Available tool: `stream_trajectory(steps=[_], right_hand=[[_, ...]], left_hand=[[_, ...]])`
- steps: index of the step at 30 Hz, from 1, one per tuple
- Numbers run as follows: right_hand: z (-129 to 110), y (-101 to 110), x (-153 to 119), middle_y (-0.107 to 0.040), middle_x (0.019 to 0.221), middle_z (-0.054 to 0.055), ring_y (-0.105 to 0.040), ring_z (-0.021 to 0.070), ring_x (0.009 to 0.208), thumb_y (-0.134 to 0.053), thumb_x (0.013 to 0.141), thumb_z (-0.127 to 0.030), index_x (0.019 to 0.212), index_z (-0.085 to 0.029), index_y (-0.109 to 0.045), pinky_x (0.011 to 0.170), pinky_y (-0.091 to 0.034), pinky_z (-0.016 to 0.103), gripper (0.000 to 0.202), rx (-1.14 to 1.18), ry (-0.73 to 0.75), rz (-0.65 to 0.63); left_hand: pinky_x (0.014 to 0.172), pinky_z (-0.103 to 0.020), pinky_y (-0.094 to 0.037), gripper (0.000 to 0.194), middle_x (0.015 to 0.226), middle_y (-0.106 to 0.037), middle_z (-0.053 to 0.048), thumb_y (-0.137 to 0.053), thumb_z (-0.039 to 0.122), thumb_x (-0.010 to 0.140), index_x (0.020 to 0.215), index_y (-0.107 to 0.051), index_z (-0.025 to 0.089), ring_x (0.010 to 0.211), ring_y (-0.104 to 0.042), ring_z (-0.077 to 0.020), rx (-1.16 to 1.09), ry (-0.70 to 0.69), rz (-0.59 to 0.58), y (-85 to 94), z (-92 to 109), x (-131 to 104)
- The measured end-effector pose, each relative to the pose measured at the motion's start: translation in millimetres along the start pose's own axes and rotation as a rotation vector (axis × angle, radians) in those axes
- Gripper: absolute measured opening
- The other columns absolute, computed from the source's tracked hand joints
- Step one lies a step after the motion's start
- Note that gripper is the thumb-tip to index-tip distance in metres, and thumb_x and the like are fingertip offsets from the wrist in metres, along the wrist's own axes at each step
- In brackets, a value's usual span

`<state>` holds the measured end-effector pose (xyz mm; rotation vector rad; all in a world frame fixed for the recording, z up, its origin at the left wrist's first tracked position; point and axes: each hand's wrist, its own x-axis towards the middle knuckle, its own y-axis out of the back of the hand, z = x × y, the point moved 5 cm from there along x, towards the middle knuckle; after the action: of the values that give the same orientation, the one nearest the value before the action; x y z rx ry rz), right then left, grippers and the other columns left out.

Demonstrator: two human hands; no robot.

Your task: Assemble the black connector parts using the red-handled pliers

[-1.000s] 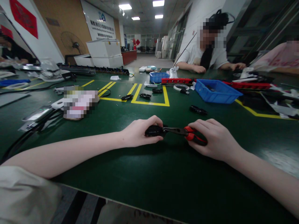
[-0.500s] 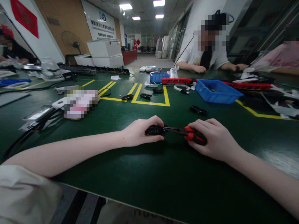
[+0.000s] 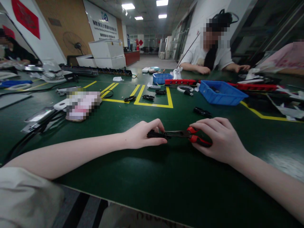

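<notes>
- Left hand (image 3: 140, 136): grip closed, thumb and fingers pinching a black plastic part (image 3: 155, 134) just above the tabletop (image 3: 152, 177), between its near edge and the yellow tape (image 3: 154, 105).
- Right hand (image 3: 220, 139): grip wrapped around the red-and-black handles of needle-nose pliers (image 3: 184, 134); the jaws appear slightly parted, their tips at the right-hand end of the part. Whether they clamp anything cannot be told.
- Loose pieces, similar in look: one black piece (image 3: 129, 98) across a tape line, a second black piece (image 3: 148, 97) and a third black piece (image 3: 161, 92) inside the taped rectangle, and a fourth black piece (image 3: 202, 111) toward the right edge, before a large blue bin (image 3: 222, 95).
- Progress, as judged: plier work on the held part appears under way and unfinished; four pieces lie out of hand. Which of them, if any, have been worked is not discernible.
</notes>
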<state>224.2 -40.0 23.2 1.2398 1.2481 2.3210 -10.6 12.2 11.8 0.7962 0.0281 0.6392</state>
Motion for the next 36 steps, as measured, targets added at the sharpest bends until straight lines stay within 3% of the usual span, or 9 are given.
stream_trajectory(steps=[7,22,31,36], right_hand=[[-1.2,1.9,1.2,-0.07,0.103,0.013,-0.066,0.0282,0.091,-0.062,0.086,-0.03,0.112,-0.017,-0.06,0.084,-0.043,0.044,0.03,-0.043,0.014,0.025],[1.0,-0.8,-1.0,-0.071,0.097,0.011,-0.066,0.0259,0.084,-0.061,0.087,-0.031,0.107,-0.017,-0.06,0.077,-0.044,0.041,0.025,-0.036,0.035,0.002],[3.3,-2.4,1.7,-0.071,0.095,0.009,-0.066,0.0236,0.082,-0.058,0.087,-0.033,0.107,-0.019,-0.063,0.077,-0.043,0.04,0.025,0.017,0.042,-0.07],[6.2,-2.0,3.5,-0.073,0.093,0.009,-0.065,0.0232,0.078,-0.059,0.086,-0.034,0.103,-0.02,-0.065,0.078,-0.045,0.041,0.023,0.096,0.055,-0.141]], left_hand=[[0.072,-0.028,-0.048,0.028,0.098,-0.072,-0.004,-0.064,0.041,0.094,0.106,-0.053,0.018,0.086,-0.069,-0.0178,-0.02,-0.032,0.011,-0.3,-2.9,1.5],[0.074,-0.03,-0.05,0.03,0.102,-0.07,-0.004,-0.07,0.04,0.09,0.108,-0.057,0.02,0.088,-0.068,-0.0193,0.156,-0.031,0.025,-0.8,-2.9,4.9],[0.104,-0.043,-0.043,0.024,0.133,-0.061,-0.013,-0.064,0.033,0.095,0.114,-0.06,0.018,0.124,-0.057,-0.0264,0.264,-0.208,0.014,-2.1,-2.2,4.9],[0.113,-0.048,-0.035,0.023,0.139,-0.057,-0.013,-0.063,0.027,0.094,0.116,-0.062,0.02,0.132,-0.051,-0.0288,0.285,-0.208,-0.003,-3.9,-1.8,3.5]])
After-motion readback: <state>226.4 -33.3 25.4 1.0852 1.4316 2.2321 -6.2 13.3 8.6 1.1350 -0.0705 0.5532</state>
